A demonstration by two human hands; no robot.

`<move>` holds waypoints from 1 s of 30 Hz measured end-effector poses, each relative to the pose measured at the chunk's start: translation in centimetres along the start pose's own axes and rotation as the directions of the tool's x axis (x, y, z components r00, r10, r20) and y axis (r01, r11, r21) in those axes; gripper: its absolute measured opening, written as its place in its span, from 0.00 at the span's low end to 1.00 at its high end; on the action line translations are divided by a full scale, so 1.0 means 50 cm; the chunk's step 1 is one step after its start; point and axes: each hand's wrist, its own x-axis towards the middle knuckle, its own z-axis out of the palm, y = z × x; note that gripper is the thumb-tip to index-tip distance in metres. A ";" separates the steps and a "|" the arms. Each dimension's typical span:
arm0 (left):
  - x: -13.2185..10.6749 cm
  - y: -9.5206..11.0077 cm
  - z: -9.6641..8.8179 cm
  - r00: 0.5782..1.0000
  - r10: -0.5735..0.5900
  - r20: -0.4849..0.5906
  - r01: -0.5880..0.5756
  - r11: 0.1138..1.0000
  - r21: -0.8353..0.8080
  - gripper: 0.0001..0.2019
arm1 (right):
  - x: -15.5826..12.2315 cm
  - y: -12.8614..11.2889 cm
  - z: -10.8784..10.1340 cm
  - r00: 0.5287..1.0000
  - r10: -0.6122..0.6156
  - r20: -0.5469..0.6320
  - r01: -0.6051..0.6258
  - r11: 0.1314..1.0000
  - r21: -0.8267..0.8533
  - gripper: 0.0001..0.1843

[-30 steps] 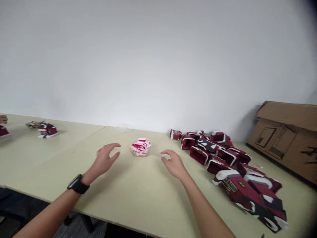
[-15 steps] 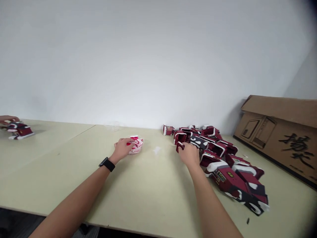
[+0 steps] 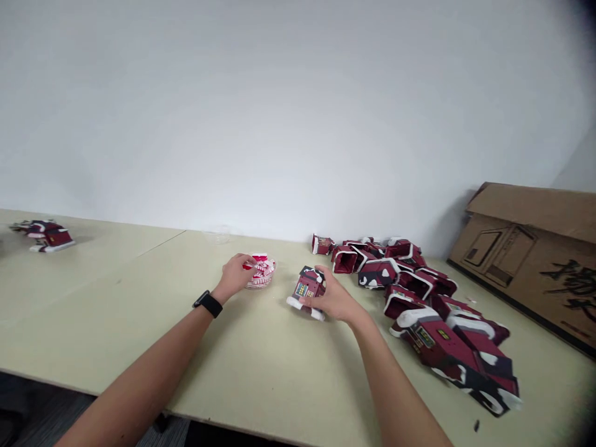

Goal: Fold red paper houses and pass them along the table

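A small maroon toy house (image 3: 308,290) with a dark, white-trimmed roof and yellow windows is gripped in my right hand (image 3: 333,298), thumb on its front, fingers behind. It is tilted, its white base toward me. To its left stands a clear round dish (image 3: 267,282) full of red-and-white striped pieces (image 3: 265,268). My left hand (image 3: 236,273), with a black watch (image 3: 208,303) on the wrist, is at the dish's left side. Its fingertips are pinched on a red-and-white striped piece (image 3: 250,265), mostly covered by the fingers.
Several more maroon houses (image 3: 433,335) are piled on the right of the table (image 3: 242,385). Beyond them stands a cardboard box (image 3: 516,248). A clear dish (image 3: 218,234) sits near the wall, and another maroon house (image 3: 51,236) is at the far left.
My right hand has drawn a house out of the pile and brought it left toward the striped pieces. My left hand stays at the dish. The co-worker's hand at far left is no longer visible.
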 end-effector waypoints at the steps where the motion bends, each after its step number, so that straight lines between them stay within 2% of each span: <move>1: -0.001 0.002 -0.002 1.000 0.005 0.016 -0.005 1.000 0.010 0.12 | -0.004 -0.005 0.008 0.999 -0.003 0.037 0.002 1.000 0.003 0.58; 3: -0.002 0.008 -0.007 0.999 0.004 0.053 -0.006 0.999 0.038 0.12 | -0.011 -0.014 0.026 0.998 -0.006 0.063 0.008 0.999 -0.032 0.63; 7: -0.003 0.019 -0.014 0.996 -0.028 0.082 0.020 0.995 0.093 0.11 | -0.015 -0.027 0.053 1.000 -0.029 0.006 0.029 0.993 -0.113 0.55; 11: 0.004 0.020 -0.017 0.988 -0.037 0.153 0.011 0.986 0.169 0.12 | -0.014 -0.029 0.057 0.999 -0.052 0.010 0.053 0.991 -0.124 0.48; 18: 0.019 0.019 -0.022 0.973 -0.002 0.230 -0.052 0.972 0.230 0.15 | -0.017 -0.030 0.056 0.999 -0.046 0.003 0.046 0.994 -0.096 0.46; 22: 0.022 0.011 -0.018 0.974 0.026 0.224 -0.083 0.965 0.247 0.17 | -0.014 -0.029 0.057 0.999 -0.038 0.004 0.038 0.995 -0.095 0.48; 28: 0.018 0.015 -0.017 0.974 0.002 0.228 -0.054 0.973 0.226 0.15 | -0.009 -0.021 0.061 0.999 -0.050 0.006 0.050 0.995 -0.088 0.48; 30: 0.014 0.019 -0.023 0.982 0.003 0.189 -0.047 0.972 0.228 0.15 | -0.008 -0.020 0.061 0.999 -0.048 0.006 0.049 0.995 -0.093 0.48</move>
